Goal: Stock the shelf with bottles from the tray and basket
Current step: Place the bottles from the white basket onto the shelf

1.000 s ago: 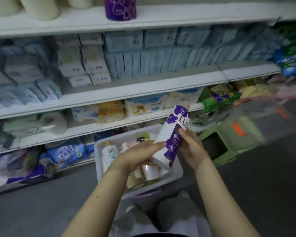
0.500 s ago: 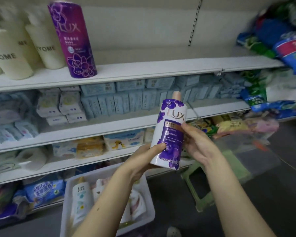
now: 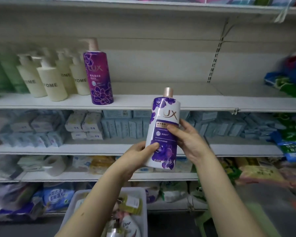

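Head view: you face store shelving with both of your forearms raised in front of it.
Held bottle: the white-and-purple LUX bottle (image 3: 163,134) is in the air between your two hands, nearly upright, with its rose-gold cap up and its label toward you.
Left hand: your left hand (image 3: 140,154) grips the bottle's lower left side, with the thumb on the front near the purple flower and the other fingers wrapped behind.
Right hand: your right hand (image 3: 189,142) holds the bottle's middle from the right, with the thumb pressed across the label and the fingers curled round the back.
Bottle and shelf: the bottle's upper body crosses the front lip of the white shelf (image 3: 137,102). Its cap shows just above that lip and its base hangs well below the board.
Shelf stock: a purple LUX pump bottle (image 3: 99,77) stands on that shelf, left of your held bottle and well apart from it. Cream pump bottles (image 3: 53,82) lettered "YOME" cluster just beside it, and blurred green bottles (image 3: 3,74) stand at the far left.
Lower shelves: pale blue packs (image 3: 120,125) fill the next level, and a toilet roll (image 3: 54,165) lies on the one below.
Tray: the white tray (image 3: 144,207) sits at the bottom under your left forearm, which covers part of it. A Dove pouch (image 3: 128,226) lies inside, and the rest is too hidden to name.
Stool: a green stool (image 3: 205,221) is near the tray's right side, blurred.
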